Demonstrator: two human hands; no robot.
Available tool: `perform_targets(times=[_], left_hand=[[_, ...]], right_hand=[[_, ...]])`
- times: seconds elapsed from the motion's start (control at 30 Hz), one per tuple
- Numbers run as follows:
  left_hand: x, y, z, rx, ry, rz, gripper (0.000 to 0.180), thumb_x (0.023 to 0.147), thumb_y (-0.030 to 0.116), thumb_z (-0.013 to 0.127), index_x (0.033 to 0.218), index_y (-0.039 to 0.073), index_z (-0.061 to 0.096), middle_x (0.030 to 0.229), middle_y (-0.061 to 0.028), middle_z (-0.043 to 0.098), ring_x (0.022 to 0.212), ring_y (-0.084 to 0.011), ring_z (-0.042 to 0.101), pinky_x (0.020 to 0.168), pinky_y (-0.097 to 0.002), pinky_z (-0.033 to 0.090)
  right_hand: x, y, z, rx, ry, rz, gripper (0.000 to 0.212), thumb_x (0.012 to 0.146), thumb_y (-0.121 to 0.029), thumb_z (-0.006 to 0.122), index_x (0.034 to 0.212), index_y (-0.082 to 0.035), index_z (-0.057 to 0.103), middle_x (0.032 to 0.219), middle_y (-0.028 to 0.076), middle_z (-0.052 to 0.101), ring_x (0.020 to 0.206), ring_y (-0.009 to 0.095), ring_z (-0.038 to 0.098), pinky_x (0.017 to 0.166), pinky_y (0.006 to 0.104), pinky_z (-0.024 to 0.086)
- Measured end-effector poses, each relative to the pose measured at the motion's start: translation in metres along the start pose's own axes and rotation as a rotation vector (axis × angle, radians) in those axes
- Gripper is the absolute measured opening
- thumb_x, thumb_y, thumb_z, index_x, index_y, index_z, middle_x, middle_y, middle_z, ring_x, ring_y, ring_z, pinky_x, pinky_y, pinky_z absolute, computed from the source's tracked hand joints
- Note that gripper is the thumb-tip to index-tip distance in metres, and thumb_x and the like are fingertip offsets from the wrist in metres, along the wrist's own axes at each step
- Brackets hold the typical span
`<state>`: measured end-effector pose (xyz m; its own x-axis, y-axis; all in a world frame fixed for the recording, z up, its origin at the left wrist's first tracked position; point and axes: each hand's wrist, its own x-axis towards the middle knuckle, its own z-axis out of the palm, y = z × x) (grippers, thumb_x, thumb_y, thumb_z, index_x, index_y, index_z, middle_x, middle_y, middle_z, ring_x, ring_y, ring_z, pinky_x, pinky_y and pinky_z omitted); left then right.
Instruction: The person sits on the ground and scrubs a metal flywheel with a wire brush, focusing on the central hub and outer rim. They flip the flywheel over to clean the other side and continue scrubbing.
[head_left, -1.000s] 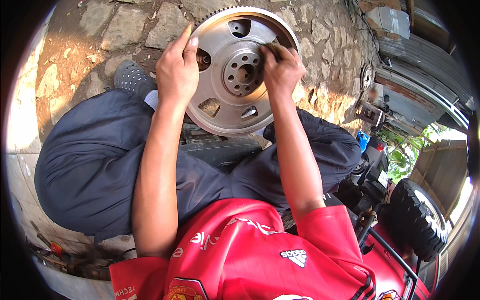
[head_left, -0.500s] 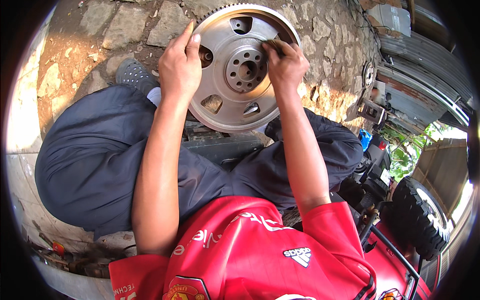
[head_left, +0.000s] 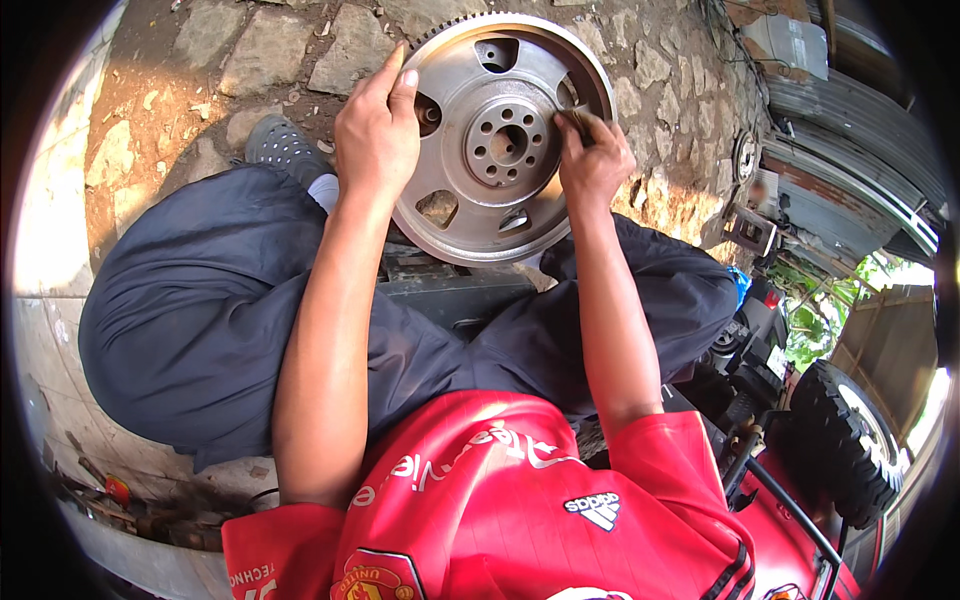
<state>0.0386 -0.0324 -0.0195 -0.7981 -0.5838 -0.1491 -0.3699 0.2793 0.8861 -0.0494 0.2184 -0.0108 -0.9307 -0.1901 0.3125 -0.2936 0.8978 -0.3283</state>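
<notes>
A round metal flywheel (head_left: 475,205) with a toothed rim, several openings and a ring of bolt holes round its hub is held up in front of me. My left hand (head_left: 378,145) grips its left edge, thumb on the near face and the other fingers partly hidden behind. On the right side of the face, my right hand (head_left: 598,165) is closed in a pinch on a thin brown piece (head_left: 577,112), pressed close to the metal between hub and rim. What that piece is made of is too small to tell.
Below the flywheel, a dark box-like object (head_left: 455,297) lies between my bent legs. Rough stone paving (head_left: 350,50) spreads beyond. To the right stand a large black tyre (head_left: 845,440), a red machine with dark bars, and corrugated metal sheets (head_left: 850,120).
The flywheel and both hands appear slightly further right and lower in view, along with the whole scene. My right hand has slid down a little along the flywheel's face.
</notes>
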Motion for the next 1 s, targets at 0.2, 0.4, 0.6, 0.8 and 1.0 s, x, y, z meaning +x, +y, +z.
perform_targets(times=[0.2, 0.4, 0.6, 0.8, 1.0], left_hand=[[-0.005, -0.002, 0.001, 0.006, 0.012, 0.000, 0.041, 0.109, 0.034, 0.058, 0.144, 0.015, 0.067, 0.126, -0.0211, 0.073, 0.116, -0.0382, 0.071, 0.102, -0.0447, 0.055], [-0.003, -0.003, 0.002, -0.008, 0.040, 0.036, 0.040, 0.108, 0.031, 0.060, 0.144, 0.015, 0.067, 0.120, -0.0198, 0.074, 0.112, -0.0371, 0.073, 0.098, -0.0445, 0.056], [-0.002, -0.005, 0.003, -0.014, 0.063, 0.041, 0.041, 0.109, 0.034, 0.058, 0.143, 0.014, 0.068, 0.117, -0.0205, 0.074, 0.109, -0.0382, 0.073, 0.096, -0.0449, 0.057], [-0.004, -0.006, 0.004, -0.013, 0.056, 0.051, 0.041, 0.108, 0.034, 0.060, 0.143, 0.014, 0.068, 0.117, -0.0206, 0.074, 0.109, -0.0388, 0.072, 0.097, -0.0455, 0.056], [-0.003, -0.004, 0.001, -0.039, 0.011, -0.025, 0.042, 0.108, 0.034, 0.059, 0.142, 0.011, 0.067, 0.125, -0.0231, 0.073, 0.115, -0.0399, 0.071, 0.101, -0.0458, 0.055]], right_hand=[[0.027, -0.026, 0.009, 0.092, -0.017, -0.142, 0.020, 0.079, -0.023, 0.090, 0.092, -0.011, 0.083, 0.081, 0.012, 0.073, 0.072, 0.033, 0.071, 0.068, 0.0419, 0.056], [0.002, -0.005, 0.003, 0.018, -0.043, 0.040, 0.021, 0.083, -0.027, 0.090, 0.091, -0.010, 0.082, 0.088, 0.011, 0.078, 0.081, 0.029, 0.076, 0.076, 0.0400, 0.058], [0.014, -0.011, 0.011, 0.129, -0.029, 0.007, 0.022, 0.083, -0.030, 0.090, 0.092, -0.010, 0.082, 0.089, 0.011, 0.079, 0.080, 0.028, 0.075, 0.075, 0.0379, 0.058], [0.005, -0.008, 0.010, 0.075, 0.050, 0.019, 0.018, 0.080, -0.022, 0.090, 0.087, -0.009, 0.080, 0.082, 0.012, 0.074, 0.073, 0.033, 0.071, 0.069, 0.0438, 0.056], [0.009, -0.011, 0.006, 0.063, -0.033, 0.039, 0.024, 0.084, -0.029, 0.089, 0.094, -0.009, 0.082, 0.087, 0.012, 0.079, 0.078, 0.029, 0.075, 0.075, 0.0383, 0.057]])
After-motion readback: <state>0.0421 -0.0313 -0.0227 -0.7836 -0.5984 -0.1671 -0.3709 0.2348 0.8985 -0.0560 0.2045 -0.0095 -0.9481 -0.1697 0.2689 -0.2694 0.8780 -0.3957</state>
